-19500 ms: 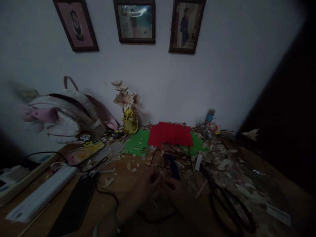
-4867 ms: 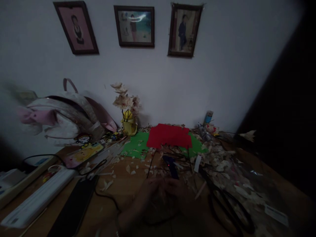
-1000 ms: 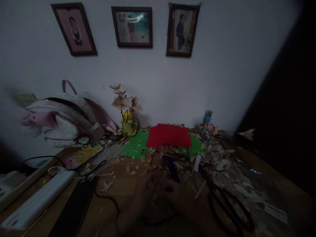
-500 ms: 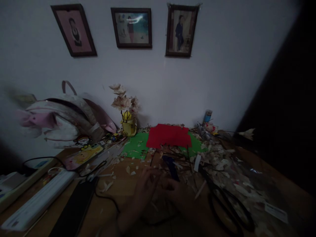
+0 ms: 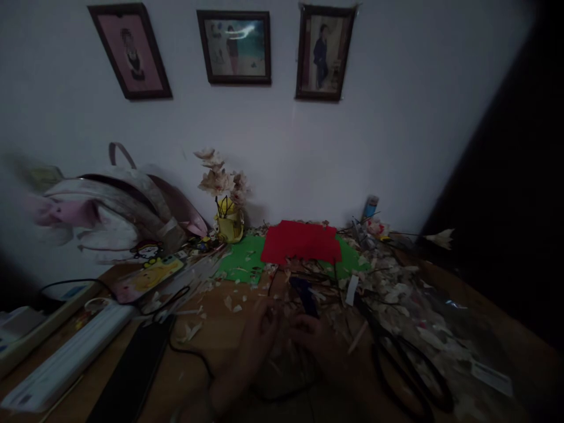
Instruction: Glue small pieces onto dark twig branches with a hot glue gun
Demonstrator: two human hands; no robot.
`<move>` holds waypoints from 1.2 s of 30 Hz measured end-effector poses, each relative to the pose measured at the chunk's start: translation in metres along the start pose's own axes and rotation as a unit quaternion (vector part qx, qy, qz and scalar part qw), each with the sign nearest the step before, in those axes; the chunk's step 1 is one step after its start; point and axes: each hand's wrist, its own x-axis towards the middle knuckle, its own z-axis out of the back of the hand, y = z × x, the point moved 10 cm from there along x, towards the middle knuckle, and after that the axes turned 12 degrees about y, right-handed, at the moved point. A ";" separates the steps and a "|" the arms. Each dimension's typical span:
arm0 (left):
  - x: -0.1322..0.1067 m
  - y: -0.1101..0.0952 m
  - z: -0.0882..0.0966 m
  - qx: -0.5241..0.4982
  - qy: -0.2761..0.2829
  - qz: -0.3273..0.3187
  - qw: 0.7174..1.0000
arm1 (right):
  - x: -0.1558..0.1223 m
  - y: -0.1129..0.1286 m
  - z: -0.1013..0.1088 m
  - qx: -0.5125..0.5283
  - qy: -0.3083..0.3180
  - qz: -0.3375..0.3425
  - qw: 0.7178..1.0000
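Observation:
The scene is dim. My left hand [image 5: 258,343] and my right hand [image 5: 315,341] meet low in the middle over the wooden desk [image 5: 211,335], fingers curled and pinched together on something small that I cannot make out. Just beyond my fingertips lies a dark blue glue gun [image 5: 305,295], pointing away from me. A black cord [image 5: 194,346] runs under my left wrist. Pale paper scraps [image 5: 396,294] are strewn to the right of my hands.
Large black scissors [image 5: 409,376] lie at the right. Red paper [image 5: 302,242] on green paper [image 5: 242,261] sits at the back by a yellow cup of paper flowers [image 5: 228,223]. A backpack [image 5: 118,205], a white power strip [image 5: 66,358] and a black phone [image 5: 132,370] are on the left.
My fingers have shifted slightly as they work together at the same spot; my left hand has drawn in closer to the right. Nothing else on the desk has moved.

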 end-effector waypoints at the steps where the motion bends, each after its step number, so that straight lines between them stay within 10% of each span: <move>1: 0.000 -0.001 -0.001 -0.003 0.005 -0.003 1.000 | 0.000 0.000 0.000 0.002 0.000 -0.001 1.000; 36: -0.002 -0.011 0.004 -0.051 -0.007 -0.022 0.998 | -0.004 0.016 -0.010 0.022 0.048 0.042 0.998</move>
